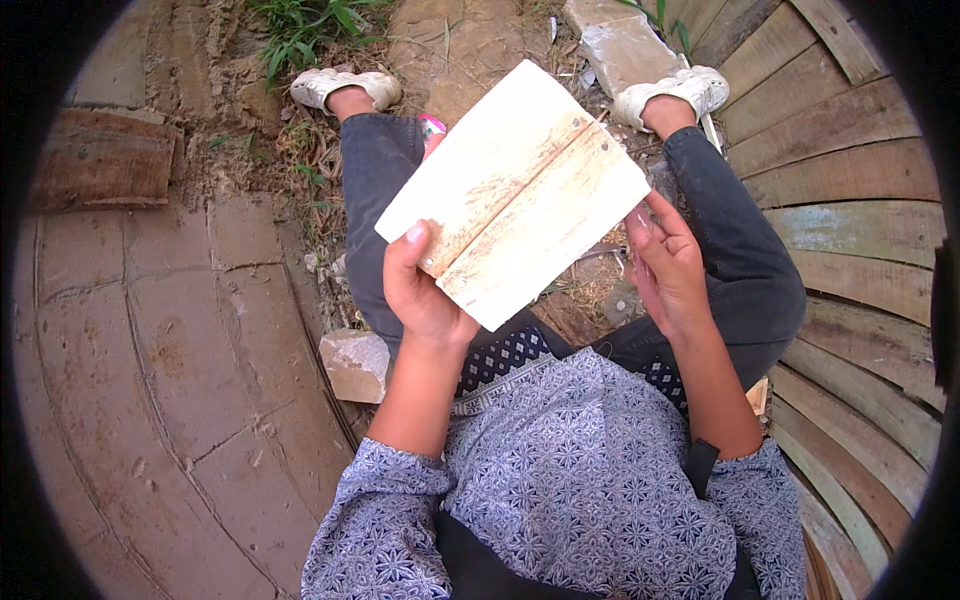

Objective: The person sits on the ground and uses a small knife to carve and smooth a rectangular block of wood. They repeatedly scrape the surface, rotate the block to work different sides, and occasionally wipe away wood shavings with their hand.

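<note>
A pale, four-sided wooden board [560, 185] is held tilted in front of my body, much of its face washed out by bright light. A dark seam with brown stains crosses it, and small nail-like dots show near the seam's ends. My left hand [425, 285] grips the lower left edge, thumb on the face and fingers hidden beneath. At the right corner, my right hand [668, 260] holds the edge between thumb and fingers. A small pink and white thing [431, 125] peeks out past the board's upper left edge; its kind cannot be made out.
My legs in dark trousers [745, 230] are spread around the board, with pale clogs [675, 95] on my feet. Curved wooden slats [850, 220] rise on the right. Brick paving [150, 370] lies left, with a broken stone [355, 365] and a wood piece [100, 160]. Grass [310, 25] grows ahead.
</note>
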The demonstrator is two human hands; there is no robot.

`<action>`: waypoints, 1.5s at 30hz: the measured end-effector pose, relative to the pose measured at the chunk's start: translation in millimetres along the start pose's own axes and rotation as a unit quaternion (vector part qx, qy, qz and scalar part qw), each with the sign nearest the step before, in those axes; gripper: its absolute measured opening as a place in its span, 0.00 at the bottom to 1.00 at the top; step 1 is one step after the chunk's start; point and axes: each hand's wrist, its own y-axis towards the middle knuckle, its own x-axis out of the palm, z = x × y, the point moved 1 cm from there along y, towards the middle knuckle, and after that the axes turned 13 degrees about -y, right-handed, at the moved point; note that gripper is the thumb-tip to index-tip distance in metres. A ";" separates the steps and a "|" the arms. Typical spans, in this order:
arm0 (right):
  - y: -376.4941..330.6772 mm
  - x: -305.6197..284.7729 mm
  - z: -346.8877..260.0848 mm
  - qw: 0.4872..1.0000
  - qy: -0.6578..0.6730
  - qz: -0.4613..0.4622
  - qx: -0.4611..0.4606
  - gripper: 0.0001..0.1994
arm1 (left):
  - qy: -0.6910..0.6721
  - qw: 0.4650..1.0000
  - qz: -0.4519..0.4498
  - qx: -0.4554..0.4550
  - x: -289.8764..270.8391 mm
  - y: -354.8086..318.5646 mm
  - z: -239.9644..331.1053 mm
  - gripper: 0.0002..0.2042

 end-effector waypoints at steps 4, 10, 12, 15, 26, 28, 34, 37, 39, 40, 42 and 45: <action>1.9 -1.6 2.9 0.999 -0.027 0.040 -0.004 0.33 | -0.076 0.993 0.075 -0.047 -0.3 -3.7 2.3 0.38; 3.7 -8.4 8.6 0.999 -0.027 0.040 0.007 0.33 | -0.223 0.969 0.020 -0.105 6.3 -5.7 -0.4 0.40; 4.2 -9.9 11.7 0.999 -0.032 0.031 0.019 0.32 | -0.190 0.976 0.019 -0.103 12.3 -6.8 -0.8 0.39; 6.9 -13.0 21.6 0.998 -0.037 0.046 0.028 0.26 | -0.033 0.996 0.046 -0.065 32.5 -11.5 -6.9 0.38; 5.5 -19.6 16.4 0.993 -0.020 0.095 0.068 0.16 | 0.305 0.943 -0.081 0.106 27.1 -8.9 -27.5 0.47; 6.3 -25.8 24.1 0.994 -0.027 0.092 0.054 0.18 | 0.326 0.934 -0.094 0.115 29.2 -8.5 -27.7 0.47; 13.9 -25.8 31.4 0.996 -0.024 0.082 0.000 0.19 | 0.312 0.943 -0.070 0.091 23.6 -7.5 -27.4 0.44; 14.2 -28.7 29.5 0.996 -0.019 0.090 0.005 0.19 | 0.262 0.964 -0.009 0.044 13.2 -5.3 -27.4 0.39; 11.6 -27.3 13.5 0.995 -0.022 0.093 -0.018 0.19 | 0.115 0.992 0.046 -0.035 13.8 -1.4 -27.5 0.36; 9.9 -22.8 0.7 0.995 -0.026 0.082 -0.044 0.19 | 0.089 0.991 0.082 -0.052 15.5 0.4 -24.6 0.34; 8.1 -21.2 -19.1 0.995 -0.035 0.046 -0.086 0.20 | 0.009 0.991 0.087 -0.101 10.2 3.0 -18.1 0.33; 4.5 -28.3 -33.1 0.988 -0.098 0.013 -0.123 0.22 | -0.076 0.978 0.128 -0.148 7.4 4.0 -19.0 0.31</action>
